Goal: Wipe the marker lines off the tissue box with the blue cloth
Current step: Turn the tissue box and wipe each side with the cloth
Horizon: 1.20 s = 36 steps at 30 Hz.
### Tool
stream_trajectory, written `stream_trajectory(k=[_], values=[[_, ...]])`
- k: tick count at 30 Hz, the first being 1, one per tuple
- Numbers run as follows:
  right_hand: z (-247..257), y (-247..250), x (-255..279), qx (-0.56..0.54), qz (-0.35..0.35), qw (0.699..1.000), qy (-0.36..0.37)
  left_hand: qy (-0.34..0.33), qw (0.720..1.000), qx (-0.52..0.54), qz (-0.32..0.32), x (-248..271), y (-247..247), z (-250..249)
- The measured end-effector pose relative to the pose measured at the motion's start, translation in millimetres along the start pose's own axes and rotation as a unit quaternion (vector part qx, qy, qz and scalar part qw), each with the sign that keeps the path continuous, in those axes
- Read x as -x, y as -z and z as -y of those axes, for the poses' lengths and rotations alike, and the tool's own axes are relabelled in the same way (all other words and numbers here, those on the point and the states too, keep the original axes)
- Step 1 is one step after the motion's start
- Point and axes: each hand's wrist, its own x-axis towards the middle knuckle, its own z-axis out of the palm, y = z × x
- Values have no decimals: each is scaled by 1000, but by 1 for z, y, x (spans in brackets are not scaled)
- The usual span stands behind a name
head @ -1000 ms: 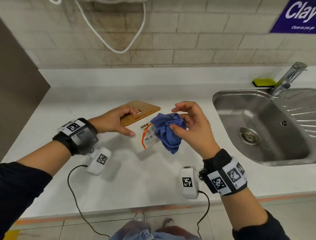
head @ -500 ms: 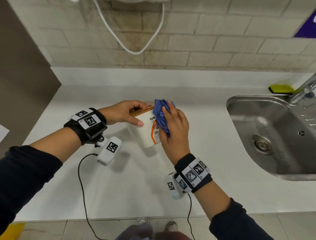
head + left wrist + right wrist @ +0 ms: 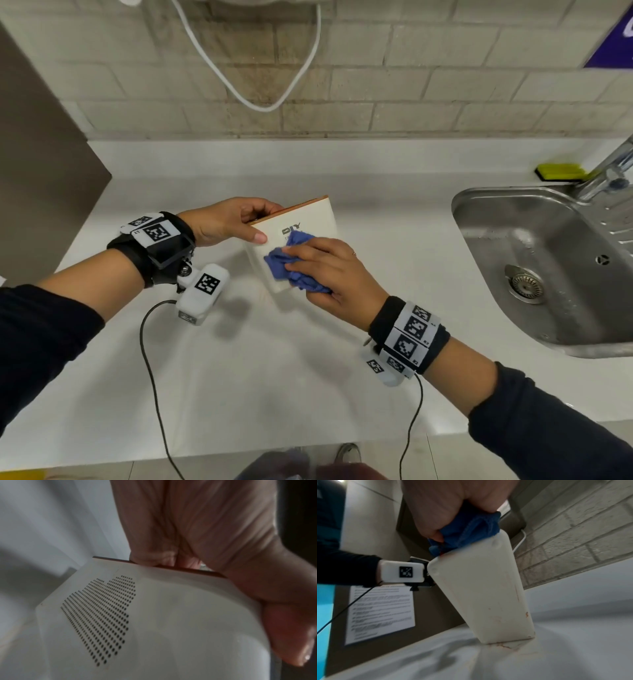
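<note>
The white tissue box (image 3: 310,219) with a wooden lid stands tilted on the white counter, one edge down. My left hand (image 3: 233,222) grips its upper left edge, thumb on the white face and fingers over the lid edge (image 3: 171,568). My right hand (image 3: 329,270) holds the bunched blue cloth (image 3: 291,270) and presses it against the lower part of the box's upward face. In the right wrist view the blue cloth (image 3: 471,530) sits on the top edge of the box (image 3: 481,588). The cloth and hand hide any marker lines.
A steel sink (image 3: 548,270) with a tap (image 3: 606,171) lies to the right, a yellow-green sponge (image 3: 558,171) behind it. A white cable (image 3: 253,99) hangs on the brick wall. A brown panel (image 3: 41,164) stands at the left. Black wrist-camera wires (image 3: 150,359) trail over the counter's front.
The box has been turned so its white printed face points up at me. My right hand with the cloth has moved from the box's right side onto the lower part of that face.
</note>
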Motion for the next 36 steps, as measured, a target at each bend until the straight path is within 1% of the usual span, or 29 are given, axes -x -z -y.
stream_trajectory(k=[4,12,14,15,16,17,18,19,20,21,22,23,24,25,27,29,30,32,34,36], values=[[-1,3,2,-23,58,998,32,8,1000,-8,-2,0,3,-3],[-6,10,2,8,146,986,83,18,1000,-21,-2,0,5,-6],[-10,12,11,29,184,979,88,14,1000,-7,-15,-2,9,-4],[-14,15,18,44,201,976,76,12,1000,5,-27,-2,11,-3],[-19,19,24,64,211,974,48,11,999,21,-38,-1,12,-1],[-23,24,30,84,205,975,3,12,998,36,-46,0,13,0],[-26,31,35,97,181,977,-57,13,997,49,-50,2,11,1],[-30,37,41,93,138,977,-132,11,997,55,-54,3,7,2],[-30,44,47,60,79,971,-217,7,997,55,-59,5,1,2],[-29,51,54,3,-2,952,-305,3,996,50,-70,6,-7,1],[-26,58,60,-58,-87,919,-380,-3,996,45,-83,8,-18,-2],[-22,64,67,-109,-162,881,-431,-7,994,40,-100,8,-30,-4],[-17,69,74,-132,-223,849,-461,-11,992,33,-118,8,-45,-6],[-14,74,80,-141,-268,825,-477,-13,990,18,-141,7,-61,-8],[-10,81,93,-167,-338,786,-490,-14,979,-50,-198,1,-99,-10],[-8,88,100,-196,-395,747,-498,0,953,-175,-247,-9,-140,-9],[-8,93,104,-214,-419,725,-503,15,933,-249,-261,-15,-160,-7],[-10,102,112,-257,-452,685,-511,62,885,-379,-262,-28,-195,-1],[-12,111,125,-342,-454,654,-499,110,849,-449,-256,-40,-224,6],[-12,120,141,-426,-428,631,-487,137,831,-470,-264,-49,-246,12]])
